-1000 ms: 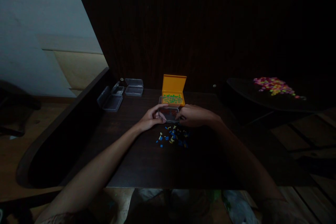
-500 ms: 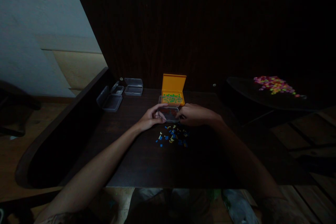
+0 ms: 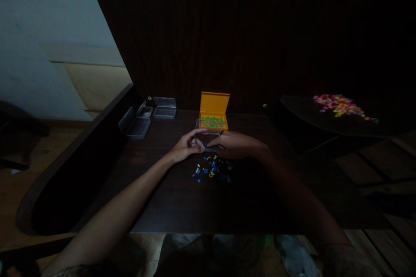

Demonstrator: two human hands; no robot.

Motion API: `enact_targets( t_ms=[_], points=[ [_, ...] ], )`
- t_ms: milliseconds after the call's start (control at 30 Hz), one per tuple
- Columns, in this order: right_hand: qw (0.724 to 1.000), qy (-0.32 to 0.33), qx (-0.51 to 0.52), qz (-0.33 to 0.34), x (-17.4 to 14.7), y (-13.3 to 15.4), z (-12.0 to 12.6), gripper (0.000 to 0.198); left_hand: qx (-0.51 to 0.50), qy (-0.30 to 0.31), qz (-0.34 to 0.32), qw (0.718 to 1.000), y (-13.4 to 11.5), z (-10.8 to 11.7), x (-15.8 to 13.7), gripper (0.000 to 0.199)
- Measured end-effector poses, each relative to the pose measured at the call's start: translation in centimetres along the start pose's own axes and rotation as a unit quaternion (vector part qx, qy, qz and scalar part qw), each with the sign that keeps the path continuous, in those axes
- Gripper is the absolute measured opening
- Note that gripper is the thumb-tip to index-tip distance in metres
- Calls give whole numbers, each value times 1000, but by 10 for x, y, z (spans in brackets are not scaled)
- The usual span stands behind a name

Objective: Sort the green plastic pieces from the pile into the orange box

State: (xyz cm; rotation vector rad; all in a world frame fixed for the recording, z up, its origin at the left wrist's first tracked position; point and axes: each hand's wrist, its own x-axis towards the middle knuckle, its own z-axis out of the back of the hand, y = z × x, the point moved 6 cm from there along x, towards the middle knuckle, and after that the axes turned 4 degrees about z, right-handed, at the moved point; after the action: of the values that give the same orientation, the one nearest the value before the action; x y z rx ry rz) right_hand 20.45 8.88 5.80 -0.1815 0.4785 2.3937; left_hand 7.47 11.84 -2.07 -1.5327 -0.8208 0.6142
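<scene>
A small clear plastic box with its lid raised stands on the dark table in front of me. My left hand grips its left side, thumb and fingers around the wall. My right hand is at the box's right side, its index finger stretched into the box. The other fingers are partly hidden, and I see nothing held in them. What lies in the box is too dark to make out. Just nearer to me is a loose scatter of tiny blue and yellow pieces. Behind the clear lid stands an open orange box with small green pieces.
Open clear boxes stand at the left, one nearer and one farther back. A raised wooden side bounds the table on the left. At the right, a pile of pink and yellow pieces lies on a separate dark surface.
My right hand has shifted slightly left and its index finger now reaches farther into the clear box. The left hand keeps its hold, and the scattered pieces look much the same.
</scene>
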Motion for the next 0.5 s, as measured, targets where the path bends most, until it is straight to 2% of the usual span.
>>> enact_targets(
  t_ms=[267,500],
  points=[
    [999,-20,-25,6,8,0,-9,49,5,-8,13,1000,0,0,0,72],
    [998,-40,-45,-10,2,0,-2,49,-10,3,6,1000,2,0,1,73]
  ],
)
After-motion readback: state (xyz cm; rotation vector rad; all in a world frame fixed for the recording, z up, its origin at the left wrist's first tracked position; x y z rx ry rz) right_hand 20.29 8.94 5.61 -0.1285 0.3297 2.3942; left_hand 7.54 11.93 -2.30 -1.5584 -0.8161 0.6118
